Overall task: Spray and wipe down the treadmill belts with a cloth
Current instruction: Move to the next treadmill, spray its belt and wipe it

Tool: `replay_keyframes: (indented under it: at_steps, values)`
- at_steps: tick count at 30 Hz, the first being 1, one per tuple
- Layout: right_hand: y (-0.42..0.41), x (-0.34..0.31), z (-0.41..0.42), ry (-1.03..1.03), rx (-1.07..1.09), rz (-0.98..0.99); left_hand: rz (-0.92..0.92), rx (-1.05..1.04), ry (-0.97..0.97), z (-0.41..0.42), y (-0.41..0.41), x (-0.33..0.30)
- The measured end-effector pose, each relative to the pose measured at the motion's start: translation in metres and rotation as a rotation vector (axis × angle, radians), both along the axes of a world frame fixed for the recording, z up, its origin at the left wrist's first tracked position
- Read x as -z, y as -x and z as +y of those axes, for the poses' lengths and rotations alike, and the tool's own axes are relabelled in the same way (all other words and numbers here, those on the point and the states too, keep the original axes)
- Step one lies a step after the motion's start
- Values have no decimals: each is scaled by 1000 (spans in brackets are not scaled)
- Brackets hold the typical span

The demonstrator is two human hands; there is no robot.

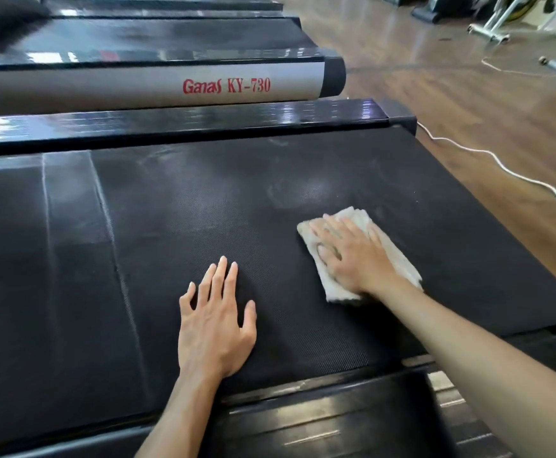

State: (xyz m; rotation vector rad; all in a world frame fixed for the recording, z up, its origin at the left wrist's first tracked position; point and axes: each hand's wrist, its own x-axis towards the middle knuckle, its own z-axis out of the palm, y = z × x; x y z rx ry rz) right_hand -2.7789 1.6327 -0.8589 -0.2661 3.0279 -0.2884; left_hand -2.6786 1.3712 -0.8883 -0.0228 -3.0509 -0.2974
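Under right-hand fingers (pixel 342 231), cloth (pixel 399 256) on belt (pixel 204 200).

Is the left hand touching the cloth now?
Apart. The head view shows bare belt between the left hand and the cloth.

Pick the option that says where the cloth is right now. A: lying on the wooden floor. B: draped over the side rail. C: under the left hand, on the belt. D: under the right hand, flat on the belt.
D: the right hand presses the pale cloth flat on the black treadmill belt with straight fingers, while the left hand rests bare on the belt beside it.
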Motion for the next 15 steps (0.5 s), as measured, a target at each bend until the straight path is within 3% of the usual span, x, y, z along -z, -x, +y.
replay_keyframes:
  at_steps: [4, 8, 11, 15]
  values:
    - [54, 6, -51, -26, 46, 21, -2, 6, -12, 0, 0, -1]
    - [21, 7, -79, 65, -138, 25, -5, 2, -9, -1, 0, -2]
    - [-25, 4, -48, 75, -288, 9, 0, 2, -17, 0, -1, -1]
    - [-28, 4, 5, 55, -256, -24, 4, 4, -26, 0, -1, -1]
